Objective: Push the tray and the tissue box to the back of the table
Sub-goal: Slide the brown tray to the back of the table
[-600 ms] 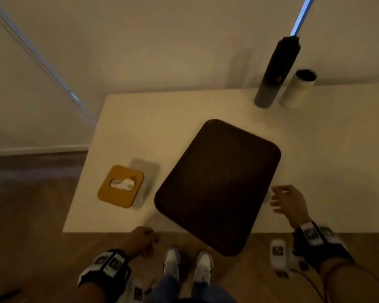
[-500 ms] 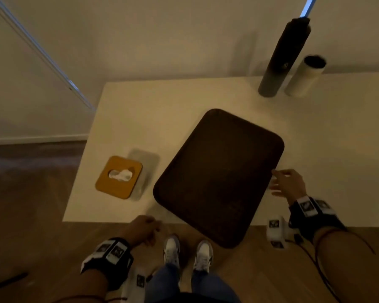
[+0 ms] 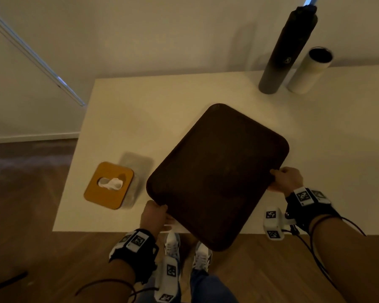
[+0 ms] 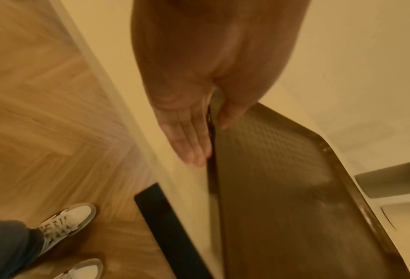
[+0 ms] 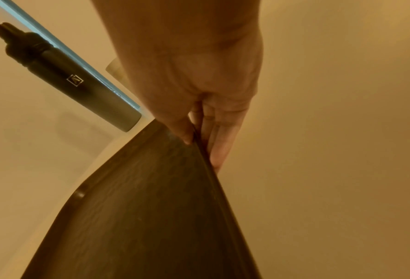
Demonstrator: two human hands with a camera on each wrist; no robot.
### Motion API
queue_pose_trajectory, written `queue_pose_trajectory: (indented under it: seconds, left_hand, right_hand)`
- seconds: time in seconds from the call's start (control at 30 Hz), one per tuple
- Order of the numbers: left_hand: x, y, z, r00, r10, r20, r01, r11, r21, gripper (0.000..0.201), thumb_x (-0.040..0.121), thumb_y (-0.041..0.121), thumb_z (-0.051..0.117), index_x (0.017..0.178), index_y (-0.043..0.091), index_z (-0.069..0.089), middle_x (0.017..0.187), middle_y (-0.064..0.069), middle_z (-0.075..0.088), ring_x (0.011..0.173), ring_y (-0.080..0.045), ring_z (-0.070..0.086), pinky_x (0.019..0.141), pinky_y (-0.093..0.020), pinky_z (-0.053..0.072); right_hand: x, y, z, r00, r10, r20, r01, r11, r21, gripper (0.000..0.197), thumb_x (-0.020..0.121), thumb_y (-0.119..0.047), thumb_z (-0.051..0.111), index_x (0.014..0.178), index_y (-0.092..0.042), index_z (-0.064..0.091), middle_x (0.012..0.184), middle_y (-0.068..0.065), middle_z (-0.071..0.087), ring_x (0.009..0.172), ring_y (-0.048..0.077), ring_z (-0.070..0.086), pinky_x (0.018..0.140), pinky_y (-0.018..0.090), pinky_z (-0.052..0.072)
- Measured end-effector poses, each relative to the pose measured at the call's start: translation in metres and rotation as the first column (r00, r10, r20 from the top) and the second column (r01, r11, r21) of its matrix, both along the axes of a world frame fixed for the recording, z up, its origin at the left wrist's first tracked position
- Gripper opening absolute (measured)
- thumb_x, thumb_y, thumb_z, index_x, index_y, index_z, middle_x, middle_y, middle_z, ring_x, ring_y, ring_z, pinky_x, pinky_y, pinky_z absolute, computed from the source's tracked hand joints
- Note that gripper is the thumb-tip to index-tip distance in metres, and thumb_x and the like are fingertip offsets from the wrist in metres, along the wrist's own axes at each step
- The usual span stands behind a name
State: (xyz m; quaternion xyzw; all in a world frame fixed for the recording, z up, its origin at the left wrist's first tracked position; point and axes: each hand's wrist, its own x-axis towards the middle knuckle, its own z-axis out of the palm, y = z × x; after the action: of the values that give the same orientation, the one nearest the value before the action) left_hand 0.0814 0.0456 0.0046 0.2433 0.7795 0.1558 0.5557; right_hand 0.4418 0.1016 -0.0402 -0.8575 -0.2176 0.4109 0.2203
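A dark brown tray (image 3: 217, 176) lies askew on the white table (image 3: 140, 110), its near corner hanging over the front edge. My left hand (image 3: 155, 213) holds its near-left rim: in the left wrist view the thumb (image 4: 232, 113) lies over the rim and the straight fingers (image 4: 189, 139) run along the outside. My right hand (image 3: 287, 179) holds the right rim, thumb (image 5: 182, 132) on top and fingers (image 5: 220, 149) beneath. The tissue box (image 3: 108, 185), with a yellow-brown lid and white tissue poking out, stands to the left of the tray near the table's front-left corner, untouched.
A tall dark bottle (image 3: 287, 51) and a white cylinder (image 3: 311, 71) stand at the back right against the wall. Bare tabletop stretches behind the tray and the tissue box. My shoes (image 3: 172, 243) stand on the wooden floor below the front edge.
My left hand rose from below the table's front edge onto the tray's near-left rim. My right hand closed in from the right and took hold of the tray's right rim.
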Motion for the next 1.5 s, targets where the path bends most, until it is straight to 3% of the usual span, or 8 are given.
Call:
queue_pose_trajectory:
  seconds: [0.2, 0.3, 0.4, 0.47, 0.63, 0.9, 1.17, 1.5]
  left_hand:
    - [0.001, 0.068, -0.023, 0.977, -0.083, -0.196, 0.092, 0.995, 0.038, 0.025, 0.08, 0.011, 0.043, 0.103, 0.003, 0.048, 0.101, -0.028, 0.066, 0.071, -0.038, 0.07, 0.061, -0.05, 0.062]
    - [-0.001, 0.106, -0.028, 0.937, -0.185, -0.295, 0.203, 0.979, 0.029, 0.014, 0.079, 0.011, 0.043, 0.093, 0.014, 0.043, 0.099, -0.023, 0.066, 0.079, -0.041, 0.07, 0.074, -0.052, 0.06]
    - [-0.003, 0.144, -0.021, 0.895, -0.257, -0.365, 0.281, 0.96, 0.013, 0.033, 0.08, 0.01, 0.043, 0.113, 0.009, 0.042, 0.109, -0.024, 0.063, 0.086, -0.044, 0.068, 0.078, -0.052, 0.059]
    - [-0.006, 0.169, -0.014, 0.868, -0.299, -0.398, 0.329, 0.944, 0.009, 0.04, 0.083, 0.01, 0.044, 0.122, 0.007, 0.04, 0.113, -0.026, 0.061, 0.089, -0.046, 0.067, 0.079, -0.053, 0.058]
    - [-0.018, 0.232, -0.006, 0.801, -0.381, -0.462, 0.433, 0.901, 0.008, 0.037, 0.088, 0.011, 0.046, 0.124, 0.005, 0.046, 0.12, -0.026, 0.06, 0.103, -0.044, 0.062, 0.084, -0.046, 0.052]
    - [-0.038, 0.314, -0.01, 0.756, -0.431, -0.493, 0.519, 0.853, 0.05, 0.036, 0.087, 0.009, 0.041, 0.12, 0.004, 0.054, 0.122, -0.024, 0.06, 0.104, -0.043, 0.06, 0.087, -0.044, 0.052]
    - [-0.038, 0.368, -0.014, 0.733, -0.45, -0.509, 0.573, 0.813, 0.107, 0.049, 0.088, 0.009, 0.039, 0.135, 0.013, 0.053, 0.124, -0.024, 0.063, 0.101, -0.043, 0.064, 0.089, -0.049, 0.055]
    - [-0.034, 0.412, -0.02, 0.676, -0.502, -0.539, 0.636, 0.767, 0.083, 0.059, 0.089, 0.006, 0.041, 0.147, 0.015, 0.038, 0.144, -0.02, 0.05, 0.122, -0.043, 0.053, 0.098, -0.047, 0.05]
  right_hand:
    - [-0.005, 0.005, 0.016, 0.967, -0.172, -0.186, 0.174, 0.985, -0.004, 0.011, 0.09, -0.013, 0.061, 0.082, -0.005, 0.06, 0.089, 0.021, 0.07, 0.072, 0.035, 0.071, 0.072, 0.045, 0.061]
    - [0.003, 0.013, 0.017, 0.943, -0.268, -0.198, 0.286, 0.956, 0.069, 0.012, 0.087, -0.012, 0.063, 0.096, -0.004, 0.06, 0.101, 0.024, 0.071, 0.084, 0.041, 0.072, 0.081, 0.052, 0.06]
    - [0.009, 0.029, 0.023, 0.89, -0.41, -0.2, 0.441, 0.886, 0.145, 0.044, 0.086, -0.008, 0.065, 0.128, -0.011, 0.05, 0.124, 0.028, 0.062, 0.105, 0.043, 0.067, 0.08, 0.05, 0.057]
    - [0.011, 0.042, 0.024, 0.873, -0.447, -0.193, 0.48, 0.859, 0.181, 0.05, 0.087, -0.002, 0.062, 0.134, -0.014, 0.047, 0.126, 0.027, 0.058, 0.11, 0.043, 0.064, 0.079, 0.05, 0.057]
    - [0.007, 0.07, 0.014, 0.87, -0.475, -0.133, 0.493, 0.847, 0.198, 0.043, 0.085, 0.005, 0.059, 0.124, -0.014, 0.058, 0.123, 0.029, 0.065, 0.107, 0.044, 0.065, 0.083, 0.059, 0.058]
    - [-0.019, 0.1, 0.001, 0.895, -0.432, -0.109, 0.445, 0.86, 0.251, 0.022, 0.081, -0.002, 0.065, 0.095, -0.018, 0.064, 0.109, 0.026, 0.071, 0.096, 0.043, 0.069, 0.084, 0.06, 0.058]
    - [-0.031, 0.127, 0.003, 0.84, -0.516, -0.164, 0.542, 0.795, 0.274, 0.024, 0.083, 0.002, 0.062, 0.103, -0.011, 0.063, 0.111, 0.026, 0.067, 0.1, 0.041, 0.067, 0.082, 0.051, 0.058]
    - [-0.04, 0.149, 0.005, 0.8, -0.587, -0.124, 0.598, 0.763, 0.247, 0.033, 0.083, 0.003, 0.062, 0.115, -0.005, 0.064, 0.116, 0.028, 0.066, 0.1, 0.037, 0.065, 0.078, 0.046, 0.057]
